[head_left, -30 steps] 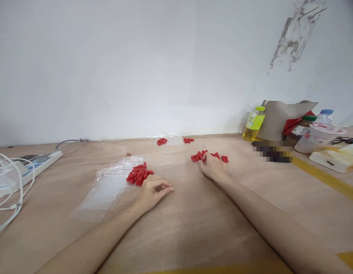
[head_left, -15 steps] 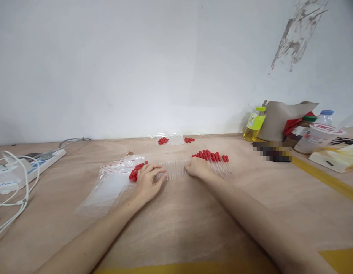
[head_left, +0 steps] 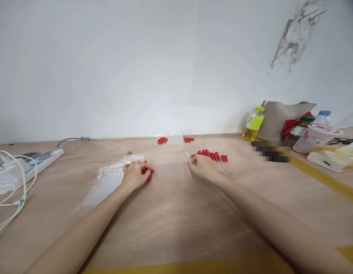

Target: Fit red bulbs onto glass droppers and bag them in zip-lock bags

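Note:
My right hand (head_left: 203,166) pinches a thin clear glass dropper tube (head_left: 188,156), its upper end showing beyond the fingers. Over a small pile of red rubber bulbs (head_left: 149,177) lies my left hand (head_left: 135,174), thumb and fingers closed around a bulb. Between the hands, a row of bare glass tubes (head_left: 169,170) lies side by side on the table. Partly behind my right hand are several droppers (head_left: 224,163), glass tubes with red bulbs fitted on their far ends.
Clear zip bags (head_left: 104,186) lie left of my left hand. Bags of red bulbs (head_left: 162,140) rest by the wall. A power strip (head_left: 45,165) with white cables is at far left. At right stand a yellow drink bottle (head_left: 253,125) and a lidded tub (head_left: 316,139).
My left hand has shifted left from the tube row onto the red bulbs. My right hand has drawn a glass tube slightly right, away from the row.

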The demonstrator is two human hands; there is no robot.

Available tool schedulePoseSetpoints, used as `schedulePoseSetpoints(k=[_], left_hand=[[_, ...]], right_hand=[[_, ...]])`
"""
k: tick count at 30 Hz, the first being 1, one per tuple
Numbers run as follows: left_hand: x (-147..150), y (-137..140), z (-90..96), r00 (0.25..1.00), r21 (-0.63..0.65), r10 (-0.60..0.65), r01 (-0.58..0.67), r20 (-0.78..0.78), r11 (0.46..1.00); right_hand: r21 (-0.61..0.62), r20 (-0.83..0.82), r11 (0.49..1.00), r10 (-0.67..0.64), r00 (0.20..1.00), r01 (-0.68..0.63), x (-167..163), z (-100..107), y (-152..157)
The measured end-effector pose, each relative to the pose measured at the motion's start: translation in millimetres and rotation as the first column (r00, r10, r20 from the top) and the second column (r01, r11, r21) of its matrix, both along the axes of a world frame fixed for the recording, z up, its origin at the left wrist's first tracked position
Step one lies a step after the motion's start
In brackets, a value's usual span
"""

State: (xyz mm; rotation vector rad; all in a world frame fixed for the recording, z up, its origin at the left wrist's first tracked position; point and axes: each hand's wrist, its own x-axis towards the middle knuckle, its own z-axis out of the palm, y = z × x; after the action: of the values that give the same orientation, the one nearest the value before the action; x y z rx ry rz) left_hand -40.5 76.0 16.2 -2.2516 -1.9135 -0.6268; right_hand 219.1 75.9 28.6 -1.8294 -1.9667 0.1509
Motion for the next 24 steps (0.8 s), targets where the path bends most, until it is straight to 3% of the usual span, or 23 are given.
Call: schedulePoseSetpoints(k=[4,9,15,19,21,24], left_hand=[[5.3,-0.4,-5.4,0.998,0.106,-0.007,0.012,-0.055,0.994],[8.7,-2.0,-9.8,0.989,0.201,-0.033,0.062,-0.143,0.978],[10.1,-6.8,-7.7,0.974,0.401,-0.049,0.137,-0.220,0.906],[21.5,-19.8,-6.1,0.966,0.451,-0.259,0.231,0.000,0.862],[31.5,-29.5,-8.1,0.897,0.409,-0.415,0.324,0.156,0.853],[46.3,-42.5,-12.8,0.796,0.306,-0.550,0.474,0.253,0.826]], right_hand=[[0.160,-0.026,0.985,0.071,0.997,-0.066,15.9,-11.7,-18.4],[0.248,-0.012,0.965,0.088,0.996,-0.082,24.8,-31.5,-33.8],[0.347,0.013,0.923,0.173,0.985,-0.167,23.7,-46.3,-40.0],[0.412,-0.003,0.888,0.224,0.975,-0.203,25.9,-52.0,-34.5],[0.434,-0.021,0.866,0.286,0.958,-0.249,27.7,-54.1,-31.2],[0.457,-0.024,0.836,0.354,0.935,-0.305,29.0,-55.4,-29.0]])
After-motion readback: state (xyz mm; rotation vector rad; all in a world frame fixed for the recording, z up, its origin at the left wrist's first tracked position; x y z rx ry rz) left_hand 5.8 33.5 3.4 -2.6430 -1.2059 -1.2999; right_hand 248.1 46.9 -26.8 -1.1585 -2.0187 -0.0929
